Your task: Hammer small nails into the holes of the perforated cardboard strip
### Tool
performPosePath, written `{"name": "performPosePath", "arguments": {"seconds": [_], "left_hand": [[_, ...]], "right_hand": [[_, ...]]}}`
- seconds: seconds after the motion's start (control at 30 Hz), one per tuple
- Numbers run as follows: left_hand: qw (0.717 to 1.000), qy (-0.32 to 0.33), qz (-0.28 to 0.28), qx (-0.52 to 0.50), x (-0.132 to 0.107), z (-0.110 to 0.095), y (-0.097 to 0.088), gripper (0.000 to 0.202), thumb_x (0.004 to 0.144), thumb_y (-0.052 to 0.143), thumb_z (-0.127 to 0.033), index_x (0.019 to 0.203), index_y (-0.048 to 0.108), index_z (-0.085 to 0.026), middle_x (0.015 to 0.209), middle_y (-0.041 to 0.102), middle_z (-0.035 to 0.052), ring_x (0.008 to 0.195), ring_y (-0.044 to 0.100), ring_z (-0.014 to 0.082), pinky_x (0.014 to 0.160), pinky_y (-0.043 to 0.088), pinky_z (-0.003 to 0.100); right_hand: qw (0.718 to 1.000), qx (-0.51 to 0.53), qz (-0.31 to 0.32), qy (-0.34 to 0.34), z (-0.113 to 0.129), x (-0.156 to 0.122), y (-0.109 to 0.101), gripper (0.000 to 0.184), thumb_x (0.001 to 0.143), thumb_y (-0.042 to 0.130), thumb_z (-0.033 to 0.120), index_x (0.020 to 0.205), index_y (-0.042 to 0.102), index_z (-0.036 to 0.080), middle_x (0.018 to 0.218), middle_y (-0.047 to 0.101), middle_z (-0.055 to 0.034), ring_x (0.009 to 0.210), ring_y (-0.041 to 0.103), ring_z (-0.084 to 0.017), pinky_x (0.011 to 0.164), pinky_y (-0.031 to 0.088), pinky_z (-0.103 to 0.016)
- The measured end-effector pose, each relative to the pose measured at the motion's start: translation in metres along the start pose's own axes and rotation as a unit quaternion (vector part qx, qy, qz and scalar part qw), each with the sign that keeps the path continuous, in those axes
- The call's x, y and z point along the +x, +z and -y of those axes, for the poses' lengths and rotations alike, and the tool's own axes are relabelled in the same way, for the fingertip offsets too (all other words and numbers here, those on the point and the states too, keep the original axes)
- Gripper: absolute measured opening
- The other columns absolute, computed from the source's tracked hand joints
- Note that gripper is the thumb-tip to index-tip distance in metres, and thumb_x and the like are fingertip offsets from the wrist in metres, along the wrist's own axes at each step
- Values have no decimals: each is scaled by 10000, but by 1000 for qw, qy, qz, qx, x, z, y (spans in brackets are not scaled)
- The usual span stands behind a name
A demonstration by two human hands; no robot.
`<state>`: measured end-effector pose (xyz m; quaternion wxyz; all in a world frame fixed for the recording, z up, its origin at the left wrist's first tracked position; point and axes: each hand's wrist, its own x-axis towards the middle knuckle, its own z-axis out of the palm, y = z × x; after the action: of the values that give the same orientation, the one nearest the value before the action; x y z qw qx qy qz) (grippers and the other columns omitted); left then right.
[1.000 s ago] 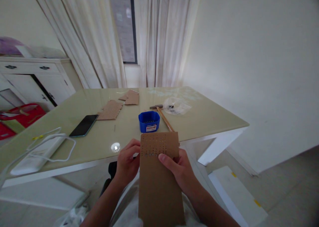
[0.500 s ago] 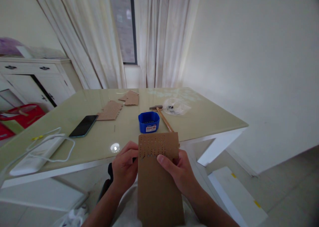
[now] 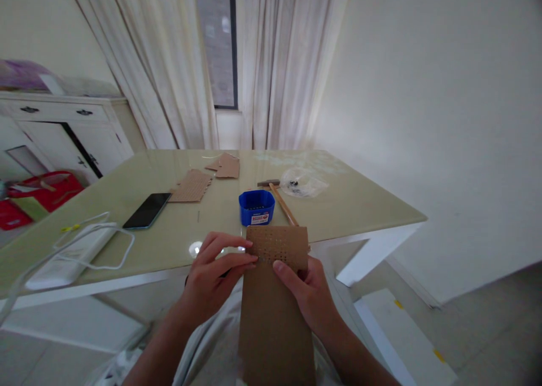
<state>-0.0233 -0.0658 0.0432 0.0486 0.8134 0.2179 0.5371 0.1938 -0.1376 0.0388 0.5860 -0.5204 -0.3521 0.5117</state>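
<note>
Our right hand (image 3: 314, 295) grips a long brown hole-dotted cardboard strip (image 3: 277, 318) by its right edge, over our lap. Our left hand (image 3: 207, 279) is at the left edge; can't tell if it's pinching anything. Kinda tight up top, open blue plastic tub (image 3: 249, 212) just beyond, but the glossy pale-green table (image 3: 364, 205) has room rightward.

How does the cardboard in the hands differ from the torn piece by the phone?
The held cardboard is gripped by the right hand, with the left hand at its left side; the torn piece lies on the table. The held cardboard's long sides look mostly straight, while the torn piece has a ragged right edge. The held cardboard fills more of the view than the torn piece. Both are brown.
</note>
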Motion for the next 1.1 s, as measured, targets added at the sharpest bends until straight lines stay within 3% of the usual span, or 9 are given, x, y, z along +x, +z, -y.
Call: {"name": "performPosePath", "arguments": {"seconds": [0.23,0.37,0.43,0.5,0.6,0.67,0.87,1.0,1.1], "left_hand": [[996,-12,-68,-60,-22,-24,-4,161,1107,606,-254,1071,741,-335,948,800,23,865,714,230,858,600,435],[985,-43,-167,-7,-14,2,-33,100,1045,681,-281,1015,740,-355,883,811,-16,786,715,226,792,594,412],[978,-153,-105,94,2,40,-48,87,1003,725,-350,1038,798,-318,984,849,15,888,763,250,841,604,405],[905,-359,28,227,18,88,-59,213,995,667,-411,1062,825,-285,1057,869,46,964,791,278,892,606,400],[844,-449,103,275,28,148,-67,223,903,697,-355,929,852,-197,916,864,150,920,801,398,848,601,481],[818,-477,121,298,23,170,-66,260,897,684,-367,913,855,-173,955,866,201,965,793,452,845,596,523],[792,-504,130,319,4,183,-57,308,910,663,-400,961,855,-164,1057,858,231,1062,780,450,904,592,522],[801,-497,117,311,7,182,-56,270,897,675,-373,941,837,-162,993,847,225,1056,781,455,928,593,539],[831,-463,97,291,4,163,-53,328,928,631,-357,1066,824,-131,1040,835,237,1048,784,457,955,600,577]], "right_hand": [[999,-26,46,-10,2,2,2,587,720,978,694,948,772,194,885,847,-87,833,796,-309,698,627,-392],[999,-41,16,10,-6,8,1,635,693,978,714,987,772,191,950,861,-114,889,807,-348,764,657,-468],[1000,-23,4,12,-10,8,-1,635,697,982,702,1010,758,196,950,858,-103,891,809,-345,785,665,-481],[1000,-13,-3,8,-11,7,-1,626,701,989,686,1015,747,203,947,853,-92,896,810,-339,797,665,-476],[1000,-18,2,12,-12,5,1,612,696,993,679,992,742,206,930,846,-82,889,805,-330,796,657,-465],[1000,-21,2,18,-12,5,2,606,690,996,677,971,733,209,911,840,-75,879,800,-323,784,652,-456],[999,-8,-15,27,-10,5,4,592,673,1018,636,976,727,218,906,841,-55,883,812,-316,795,658,-450],[1000,7,1,31,-7,3,3,595,684,1017,633,992,731,212,933,852,-69,876,815,-313,789,665,-446],[999,26,9,27,-9,1,4,598,677,1022,634,994,741,212,923,852,-64,850,813,-302,774,670,-437]]}}
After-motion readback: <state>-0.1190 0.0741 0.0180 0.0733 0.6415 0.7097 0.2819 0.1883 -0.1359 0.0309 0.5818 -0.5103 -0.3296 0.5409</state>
